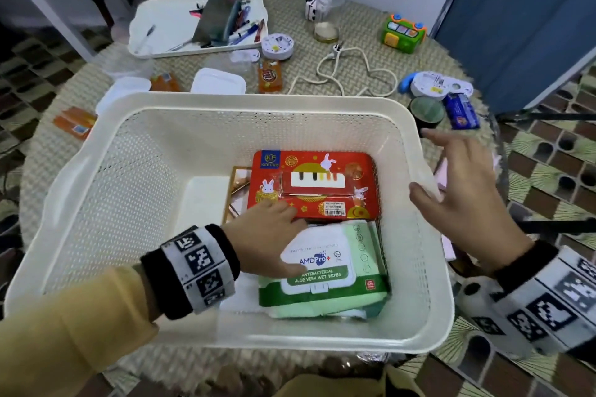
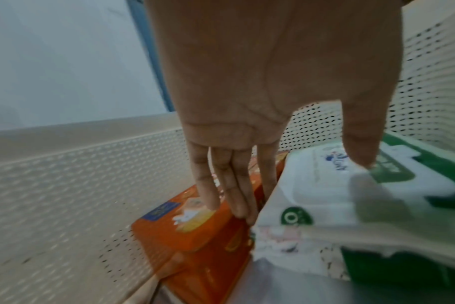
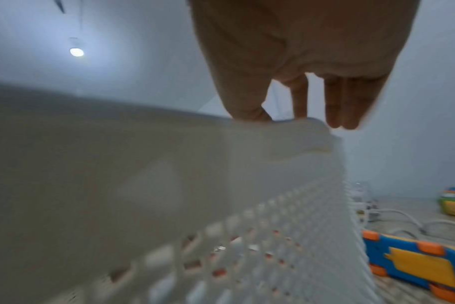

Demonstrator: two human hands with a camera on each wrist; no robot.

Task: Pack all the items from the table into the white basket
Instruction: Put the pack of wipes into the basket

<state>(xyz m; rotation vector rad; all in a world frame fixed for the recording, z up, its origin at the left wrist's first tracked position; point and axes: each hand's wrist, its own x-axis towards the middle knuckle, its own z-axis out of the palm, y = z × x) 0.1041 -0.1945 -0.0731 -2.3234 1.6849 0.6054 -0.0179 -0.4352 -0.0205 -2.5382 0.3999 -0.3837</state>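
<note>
Left hand (image 1: 267,235) reaches down, fingers straight; right hand (image 1: 464,190) hovers spread.

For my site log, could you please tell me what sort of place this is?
Probably a home room: a round woven-mat table carrying a green toy, a white tray of pens and a coiled white power cord, on patterned floor tiles.

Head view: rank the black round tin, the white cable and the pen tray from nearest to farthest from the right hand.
Measured from the right hand, which is at the basket's right rim:
1. Black round tin, just beyond the fingertips, at the basket's far right corner.
2. White cable, coiled mid-table behind the basket.
3. Pen tray, far left corner of the table.
</note>
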